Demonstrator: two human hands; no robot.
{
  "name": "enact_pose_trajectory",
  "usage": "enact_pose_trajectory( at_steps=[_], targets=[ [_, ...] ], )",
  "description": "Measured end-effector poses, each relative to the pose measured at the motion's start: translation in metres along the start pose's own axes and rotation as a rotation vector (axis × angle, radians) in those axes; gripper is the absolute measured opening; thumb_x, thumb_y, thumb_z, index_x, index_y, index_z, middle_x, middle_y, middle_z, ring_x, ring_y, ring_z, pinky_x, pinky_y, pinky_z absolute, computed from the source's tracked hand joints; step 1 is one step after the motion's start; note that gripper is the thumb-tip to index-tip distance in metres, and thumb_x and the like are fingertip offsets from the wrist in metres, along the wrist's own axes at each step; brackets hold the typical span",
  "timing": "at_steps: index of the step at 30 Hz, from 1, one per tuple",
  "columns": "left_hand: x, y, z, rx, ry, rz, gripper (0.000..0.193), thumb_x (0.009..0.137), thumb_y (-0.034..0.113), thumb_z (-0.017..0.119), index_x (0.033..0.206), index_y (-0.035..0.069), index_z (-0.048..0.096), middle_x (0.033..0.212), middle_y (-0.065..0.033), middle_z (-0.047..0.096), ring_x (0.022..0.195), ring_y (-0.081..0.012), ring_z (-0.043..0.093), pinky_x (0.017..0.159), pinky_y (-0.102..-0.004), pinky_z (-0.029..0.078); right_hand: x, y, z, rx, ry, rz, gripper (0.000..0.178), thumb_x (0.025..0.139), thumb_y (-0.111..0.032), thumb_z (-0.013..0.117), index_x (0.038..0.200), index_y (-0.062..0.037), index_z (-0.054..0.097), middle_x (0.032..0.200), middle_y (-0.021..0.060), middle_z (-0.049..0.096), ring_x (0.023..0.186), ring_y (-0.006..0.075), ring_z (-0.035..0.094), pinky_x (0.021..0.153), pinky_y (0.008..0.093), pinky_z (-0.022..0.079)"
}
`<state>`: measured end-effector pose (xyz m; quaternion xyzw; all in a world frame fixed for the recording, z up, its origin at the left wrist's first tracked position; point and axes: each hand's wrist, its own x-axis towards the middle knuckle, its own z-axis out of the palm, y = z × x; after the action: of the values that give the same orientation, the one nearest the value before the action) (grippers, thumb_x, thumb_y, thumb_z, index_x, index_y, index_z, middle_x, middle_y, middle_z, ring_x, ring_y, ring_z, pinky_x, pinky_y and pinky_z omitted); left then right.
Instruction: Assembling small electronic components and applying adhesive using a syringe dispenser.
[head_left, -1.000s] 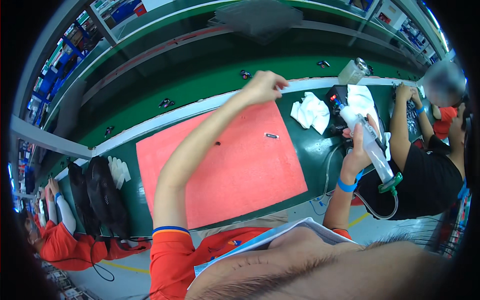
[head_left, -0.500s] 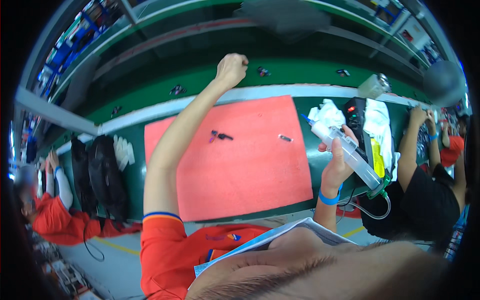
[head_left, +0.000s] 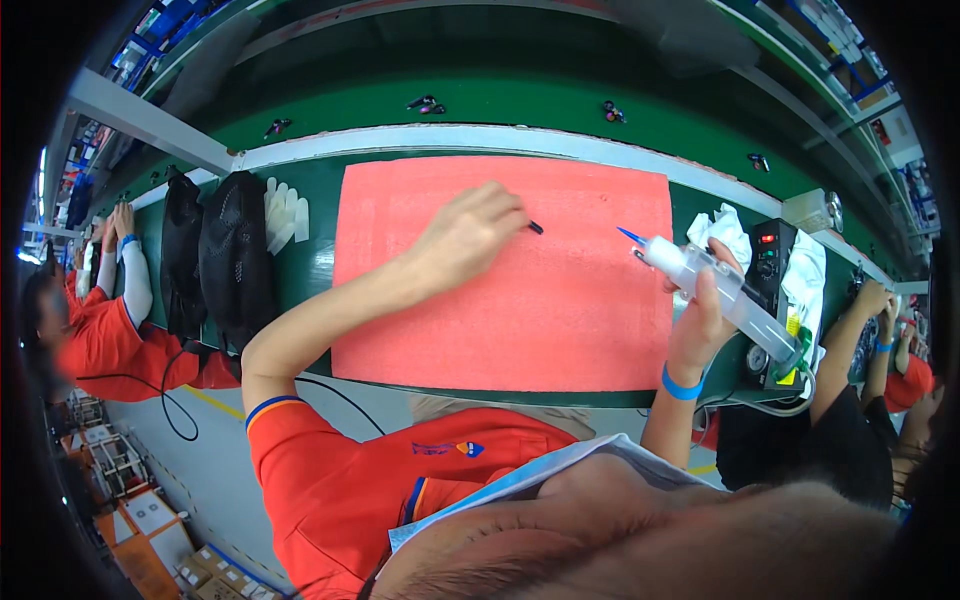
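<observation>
A pink foam mat (head_left: 500,350) lies in front of me on the green bench. Over its middle, my left hand (head_left: 470,235) is closed, with its fingers pinched together. The end of a small black part (head_left: 536,228) sticks out at the fingertips; the rest is hidden by the hand. At the mat's right edge, my right hand (head_left: 703,310) wraps round a clear dispensing syringe (head_left: 735,305). Its blue needle tip points up and left over the mat. A green cap and a clear hose are at the syringe's rear end.
Right of the mat are white cloths (head_left: 722,232), a black control box (head_left: 768,262) and a clear jar (head_left: 812,210). Black mesh bags (head_left: 236,262) and pale finger cots (head_left: 287,215) lie left. Small dark parts (head_left: 613,112) sit on the green conveyor (head_left: 520,100). People work on both sides.
My left hand has come back from above the conveyor to the mat and closed on the small black part. My right hand still holds the syringe. The view has shifted.
</observation>
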<state>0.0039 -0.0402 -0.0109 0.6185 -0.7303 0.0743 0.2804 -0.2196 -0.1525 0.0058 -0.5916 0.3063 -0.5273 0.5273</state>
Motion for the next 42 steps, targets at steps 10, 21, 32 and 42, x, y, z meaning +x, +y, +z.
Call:
enact_pose_trajectory(
  at_steps=[10, 21, 32, 42],
  targets=[
    [0.022, 0.002, 0.018, 0.140, -0.287, -0.003, 0.016, 0.070, 0.000, 0.053, 0.086, -0.001, 0.056, 0.077, -0.0108, 0.053, 0.073, -0.0218, 0.054, 0.059, -0.0316, 0.045, 0.002, 0.015, 0.032, -0.033, -0.002, 0.011, 0.038, 0.074, -0.016, 0.057, 0.102, 0.0070, 0.047, 0.082, 0.0158, 0.056, 0.058, 0.0200, 0.055, 0.050, 0.0270, 0.045],
    [-0.001, -0.017, -0.001, -1.087, -0.289, -0.879, 0.018, 0.077, 0.011, 0.057, 0.085, -0.005, 0.053, 0.072, -0.0119, 0.059, 0.059, -0.0135, 0.057, 0.053, -0.0244, 0.046, -0.016, 0.018, 0.029, -0.088, -0.090, -0.039, 0.040, 0.071, -0.018, 0.059, 0.102, 0.0050, 0.048, 0.082, 0.0148, 0.056, 0.066, 0.0188, 0.056, 0.055, 0.0271, 0.047],
    [-0.018, 0.015, 0.027, -1.381, -0.017, -0.985, 0.011, 0.079, 0.004, 0.054, 0.085, -0.005, 0.051, 0.075, -0.0133, 0.059, 0.067, -0.0173, 0.061, 0.059, -0.0246, 0.051, -0.026, 0.013, 0.032, -0.380, -0.297, -0.349, 0.034, 0.065, -0.012, 0.065, 0.093, 0.0024, 0.053, 0.082, 0.0116, 0.056, 0.072, 0.0188, 0.056, 0.068, 0.0292, 0.044],
    [-0.018, 0.018, 0.030, -1.352, -0.004, -0.956, 0.010, 0.079, 0.003, 0.054, 0.084, -0.005, 0.051, 0.076, -0.0141, 0.060, 0.067, -0.0167, 0.061, 0.059, -0.0244, 0.051, -0.024, 0.011, 0.038, -0.428, -0.346, -0.402, 0.033, 0.060, -0.007, 0.069, 0.089, 0.0011, 0.053, 0.079, 0.0113, 0.059, 0.068, 0.0190, 0.058, 0.065, 0.0287, 0.046]
  ],
)
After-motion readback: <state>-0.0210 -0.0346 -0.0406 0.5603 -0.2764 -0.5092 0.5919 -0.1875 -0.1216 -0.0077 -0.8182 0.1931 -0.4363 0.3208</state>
